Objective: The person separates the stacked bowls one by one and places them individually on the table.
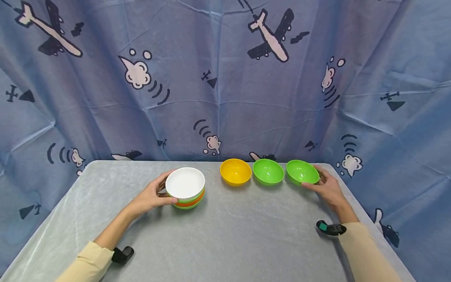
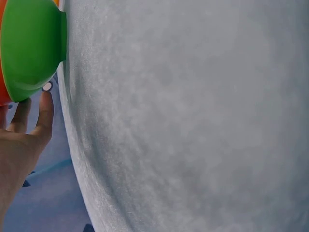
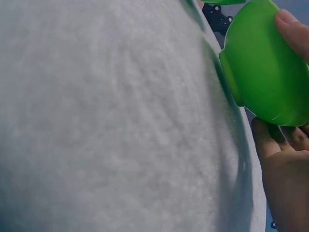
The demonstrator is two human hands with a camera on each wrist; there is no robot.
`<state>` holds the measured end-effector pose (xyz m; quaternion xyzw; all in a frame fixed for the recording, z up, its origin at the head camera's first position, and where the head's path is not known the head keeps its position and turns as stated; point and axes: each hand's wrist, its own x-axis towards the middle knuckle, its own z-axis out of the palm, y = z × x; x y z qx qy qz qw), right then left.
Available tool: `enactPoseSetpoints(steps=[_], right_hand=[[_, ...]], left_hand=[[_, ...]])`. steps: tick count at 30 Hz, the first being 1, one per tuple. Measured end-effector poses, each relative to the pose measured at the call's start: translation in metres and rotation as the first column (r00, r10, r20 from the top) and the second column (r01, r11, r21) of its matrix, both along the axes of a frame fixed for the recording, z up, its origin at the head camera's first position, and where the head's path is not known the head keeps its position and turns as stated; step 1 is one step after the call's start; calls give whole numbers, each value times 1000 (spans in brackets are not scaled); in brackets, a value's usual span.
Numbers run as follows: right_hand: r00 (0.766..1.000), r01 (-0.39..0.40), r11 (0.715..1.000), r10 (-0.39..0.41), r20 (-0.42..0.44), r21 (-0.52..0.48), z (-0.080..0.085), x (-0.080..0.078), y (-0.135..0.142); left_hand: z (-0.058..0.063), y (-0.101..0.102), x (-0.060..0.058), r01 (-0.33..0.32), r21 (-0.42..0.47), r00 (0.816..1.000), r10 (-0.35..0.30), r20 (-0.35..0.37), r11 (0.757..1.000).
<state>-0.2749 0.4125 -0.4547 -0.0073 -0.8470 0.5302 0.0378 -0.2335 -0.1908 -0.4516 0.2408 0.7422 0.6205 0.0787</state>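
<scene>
Two hands | left hand point(image 1: 149, 197) cups bowl stack point(image 1: 185, 188) (white on top) | right hand point(image 1: 325, 187) grips green bowl point(image 1: 302, 172)

Bowl stack point(image 1: 185, 188) left of three bowls point(image 1: 267, 171) in a row.

A set-up play room, not a real home: a gray bench point(image 1: 225, 235) with a blue airplane curtain point(image 1: 218, 78) hanging right behind it.
</scene>
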Motion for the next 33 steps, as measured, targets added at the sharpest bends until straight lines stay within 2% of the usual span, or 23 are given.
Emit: enactPoseSetpoints(steps=[6,13,19,22,27,33], right_hand=[[1000,7,1000,-7,26,22,-5,-2,-2],[999,-40,999,40,30,-16,-4,-1,-3],[993,-104,994,105,63,-19,4,4,2],[992,-104,994,106,63,-31,11,8,7],[999,-14,1000,15,-45,6,18,13,14],[973,102,994,-95,-209,23,19,15,9]], left_hand=[[1,0,0,-2,-3,1000,2,-4,1000],[1,0,-1,-4,-3,1000,4,-4,1000],[1,1,0,0,0,1000,0,12,1000],[1,3,0,3,0,1000,-3,13,1000],[0,3,-1,1,1,1000,-1,3,1000],[-1,0,0,-6,-1,1000,6,8,1000]])
